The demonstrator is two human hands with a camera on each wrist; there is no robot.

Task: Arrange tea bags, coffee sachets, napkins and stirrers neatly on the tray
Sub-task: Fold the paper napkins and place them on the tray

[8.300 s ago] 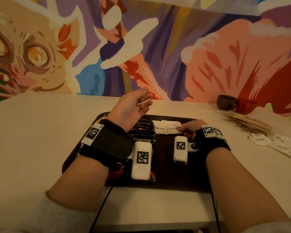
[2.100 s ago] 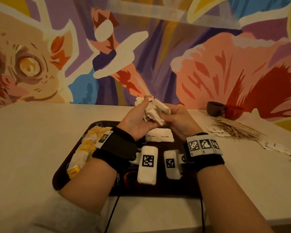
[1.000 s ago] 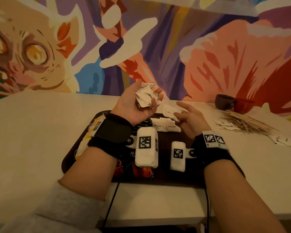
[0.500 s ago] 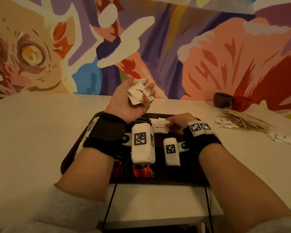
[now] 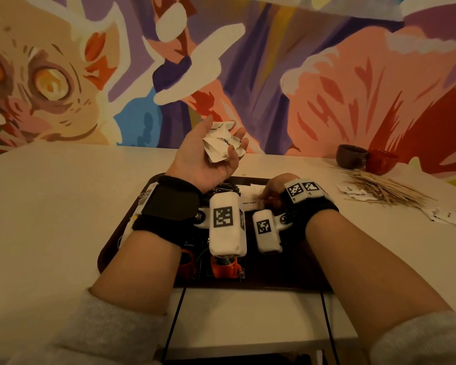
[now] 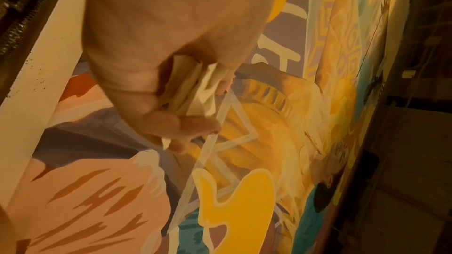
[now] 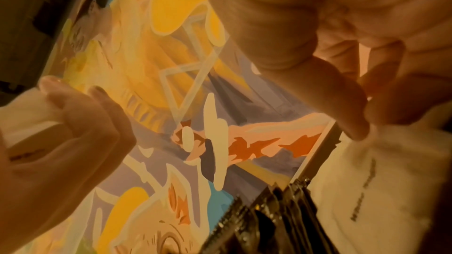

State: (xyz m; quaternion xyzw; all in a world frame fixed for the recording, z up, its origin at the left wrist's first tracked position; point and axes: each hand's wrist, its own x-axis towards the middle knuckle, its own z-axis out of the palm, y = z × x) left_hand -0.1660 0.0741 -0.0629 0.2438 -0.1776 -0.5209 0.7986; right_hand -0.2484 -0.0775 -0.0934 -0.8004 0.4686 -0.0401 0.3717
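A loose bundle of white sachets (image 5: 221,144) was cupped in the raised left hand (image 5: 208,159), fingers curled round it; the right hand (image 5: 274,191) pinched a sachet on the tray (image 5: 111,254), beside the dark coffee sachets (image 7: 281,210). Sachets might be spilled from the slack hold. Compared with half a second earlier, little was changed.
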